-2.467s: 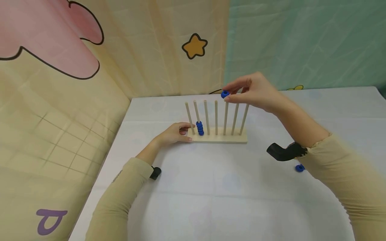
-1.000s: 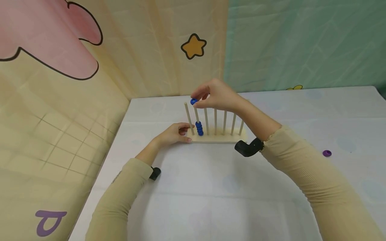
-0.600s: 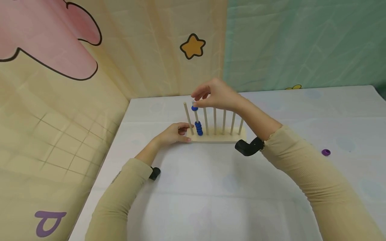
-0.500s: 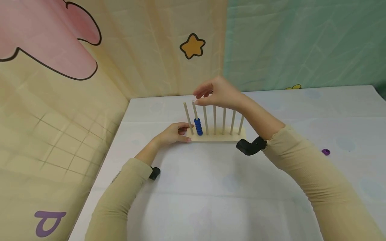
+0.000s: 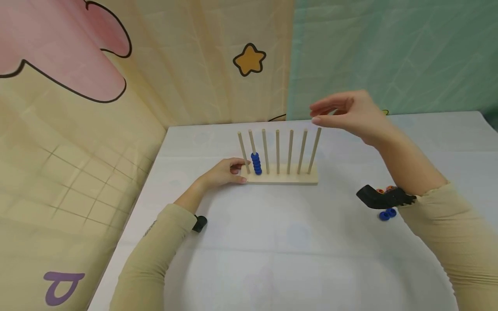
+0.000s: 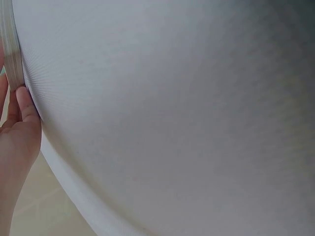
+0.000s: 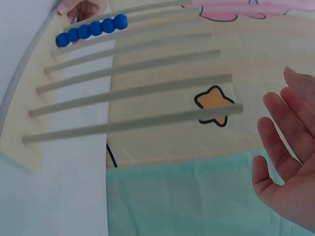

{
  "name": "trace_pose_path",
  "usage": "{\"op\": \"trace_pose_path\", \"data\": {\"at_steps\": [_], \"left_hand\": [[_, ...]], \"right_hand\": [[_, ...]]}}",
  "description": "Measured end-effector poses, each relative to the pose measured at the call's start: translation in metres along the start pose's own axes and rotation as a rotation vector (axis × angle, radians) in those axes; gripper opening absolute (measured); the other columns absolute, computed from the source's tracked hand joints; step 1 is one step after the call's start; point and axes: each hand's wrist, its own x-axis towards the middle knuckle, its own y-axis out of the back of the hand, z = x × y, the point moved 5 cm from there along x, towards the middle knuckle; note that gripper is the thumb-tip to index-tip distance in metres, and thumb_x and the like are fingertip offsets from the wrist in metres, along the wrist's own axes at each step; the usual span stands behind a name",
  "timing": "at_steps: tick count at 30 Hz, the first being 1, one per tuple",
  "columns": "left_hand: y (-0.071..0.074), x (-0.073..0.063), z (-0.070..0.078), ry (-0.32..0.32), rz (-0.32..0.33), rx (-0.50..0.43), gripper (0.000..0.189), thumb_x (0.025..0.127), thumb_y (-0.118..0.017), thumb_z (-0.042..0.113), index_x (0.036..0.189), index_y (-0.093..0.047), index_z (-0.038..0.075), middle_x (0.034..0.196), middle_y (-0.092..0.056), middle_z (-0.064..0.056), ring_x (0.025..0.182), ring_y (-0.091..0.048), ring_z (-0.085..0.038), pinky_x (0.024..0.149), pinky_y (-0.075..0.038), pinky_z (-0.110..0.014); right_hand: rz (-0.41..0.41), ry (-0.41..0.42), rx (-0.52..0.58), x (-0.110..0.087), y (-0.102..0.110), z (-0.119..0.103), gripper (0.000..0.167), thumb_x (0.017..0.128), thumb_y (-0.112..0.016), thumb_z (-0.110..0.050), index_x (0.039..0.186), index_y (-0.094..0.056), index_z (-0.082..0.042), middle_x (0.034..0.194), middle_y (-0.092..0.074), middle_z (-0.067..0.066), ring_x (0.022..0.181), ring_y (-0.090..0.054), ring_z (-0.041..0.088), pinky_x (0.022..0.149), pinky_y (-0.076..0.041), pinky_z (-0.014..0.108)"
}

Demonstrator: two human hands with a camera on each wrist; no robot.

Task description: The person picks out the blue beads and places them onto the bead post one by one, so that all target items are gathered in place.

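A wooden peg stand (image 5: pixel 288 179) stands near the back of the table, a row of several upright pegs rising from its base. On its second peg from the left is a stack of several blue beads (image 5: pixel 256 164), also clear in the right wrist view (image 7: pixel 91 30). My left hand (image 5: pixel 222 174) pinches the stand's left end between thumb and fingers. In the left wrist view that hand (image 6: pixel 20 137) holds the board's edge (image 6: pixel 12 54). Raised in the air above the rightmost pegs, my right hand (image 5: pixel 353 113) is empty, its fingers (image 7: pixel 278 145) relaxed and apart from the stand.
Loose blue beads (image 5: pixel 384 215) and orange beads (image 5: pixel 380 191) lie on the white table (image 5: pixel 280 242) at the right, partly hidden by my right forearm and its black wrist camera (image 5: pixel 383 198). Printed cloth (image 5: pixel 218 77) hangs behind the table.
A blue bead held by my right hand went onto the second peg, was released and slid down onto the stack. The right hand then moved right, empty. My left hand stayed put.
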Motion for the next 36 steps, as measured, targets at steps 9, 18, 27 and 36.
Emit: {"op": "trace_pose_path", "data": {"at_steps": [9, 18, 27, 36], "left_hand": [[0.001, 0.000, -0.002, 0.001, 0.004, 0.015, 0.060, 0.079, -0.074, 0.007, 0.133, -0.049, 0.004, 0.129, -0.050, -0.011, 0.116, -0.044, -0.022, 0.101, -0.037, -0.034], [0.002, 0.001, -0.003, -0.015, 0.007, 0.024, 0.060, 0.079, -0.075, 0.009, 0.133, -0.049, 0.004, 0.129, -0.051, -0.010, 0.116, -0.045, -0.021, 0.100, -0.037, -0.033], [0.002, 0.003, -0.003, -0.016, 0.003, 0.008, 0.059, 0.079, -0.074, 0.006, 0.132, -0.049, 0.002, 0.131, -0.049, -0.011, 0.118, -0.044, -0.022, 0.102, -0.036, -0.033], [0.000, 0.002, -0.003, -0.009, -0.003, 0.000, 0.060, 0.079, -0.074, 0.006, 0.132, -0.048, 0.001, 0.131, -0.048, -0.012, 0.117, -0.044, -0.022, 0.102, -0.036, -0.032]], "right_hand": [[0.068, -0.092, 0.010, -0.046, 0.038, 0.030, 0.026, 0.085, -0.067, -0.004, 0.110, -0.069, -0.011, 0.096, -0.069, -0.010, 0.086, -0.063, 0.004, 0.074, -0.048, 0.013], [-0.007, -0.099, -0.075, -0.095, 0.059, 0.066, 0.030, 0.083, -0.065, 0.005, 0.113, -0.064, 0.000, 0.103, -0.067, -0.008, 0.089, -0.061, 0.008, 0.071, -0.050, 0.015], [-0.052, -0.175, -0.104, -0.137, 0.065, 0.112, 0.030, 0.082, -0.065, 0.008, 0.110, -0.065, -0.002, 0.101, -0.067, -0.010, 0.087, -0.061, 0.006, 0.066, -0.050, 0.018], [-0.100, -0.291, -0.096, -0.174, 0.066, 0.159, 0.021, 0.083, -0.065, 0.006, 0.103, -0.066, -0.001, 0.096, -0.066, -0.013, 0.082, -0.061, 0.003, 0.064, -0.052, 0.020]]}}
